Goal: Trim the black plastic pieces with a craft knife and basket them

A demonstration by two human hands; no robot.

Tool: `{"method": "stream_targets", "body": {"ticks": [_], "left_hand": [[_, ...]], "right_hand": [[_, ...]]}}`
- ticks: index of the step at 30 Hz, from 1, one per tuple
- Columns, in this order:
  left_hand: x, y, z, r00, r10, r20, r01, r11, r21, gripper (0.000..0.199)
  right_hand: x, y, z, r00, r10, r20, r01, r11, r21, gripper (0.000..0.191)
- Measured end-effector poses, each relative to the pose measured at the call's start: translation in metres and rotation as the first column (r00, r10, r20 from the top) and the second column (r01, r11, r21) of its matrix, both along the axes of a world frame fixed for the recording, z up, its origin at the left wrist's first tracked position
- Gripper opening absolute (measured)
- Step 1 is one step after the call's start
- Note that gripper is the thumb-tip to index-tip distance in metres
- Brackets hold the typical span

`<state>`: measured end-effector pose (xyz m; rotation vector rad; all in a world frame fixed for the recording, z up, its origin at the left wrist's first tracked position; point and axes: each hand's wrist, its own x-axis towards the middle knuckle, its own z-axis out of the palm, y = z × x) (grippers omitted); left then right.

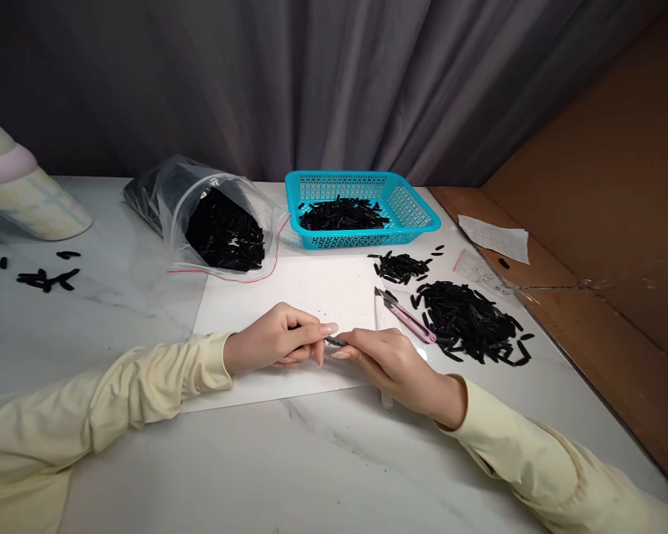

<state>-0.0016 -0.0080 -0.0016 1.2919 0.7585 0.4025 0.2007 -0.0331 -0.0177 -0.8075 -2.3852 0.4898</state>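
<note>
Held over the white sheet (256,297), one small black piece (335,342) sits pinched between my left-hand (278,337) and right-hand (395,360) fingertips, others lying in bag (156,200), basket (367,234) and heaps (470,319) (which are finished, I cannot tell remotely).

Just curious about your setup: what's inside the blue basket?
A heap of small black pieces lies in the blue basket; the floor beneath the heap is hidden.

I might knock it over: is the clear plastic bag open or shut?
Open: the plastic bag's mouth gapes, showing black pieces inside.
</note>
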Motion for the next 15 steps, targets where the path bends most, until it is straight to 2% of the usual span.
{"method": "stream_targets", "body": {"ticks": [7, 12, 15], "left_hand": [[0.0001, 0.0006, -0.0002, 1.0, -0.012, 0.0, 0.012, 1.0, -0.008, 0.041], [-0.0006, -0.0006, -0.0017, 1.0, 0.002, 0.029, -0.001, 0.999, -0.032, 0.042], [-0.0002, 0.0011, -0.0028, 0.997, 0.05, 0.06, -0.044, 0.994, -0.098, 0.046]], "right_hand": [[-0.0009, 0.0005, 0.0019, 1.0, 0.005, -0.009, -0.006, 0.997, -0.073, 0.026], [-0.0004, -0.0007, 0.0003, 1.0, -0.003, 0.018, 0.004, 0.999, -0.042, 0.029], [0.003, 0.0007, 0.0073, 0.998, -0.042, 0.044, 0.041, 0.999, 0.021, 0.031]]}}
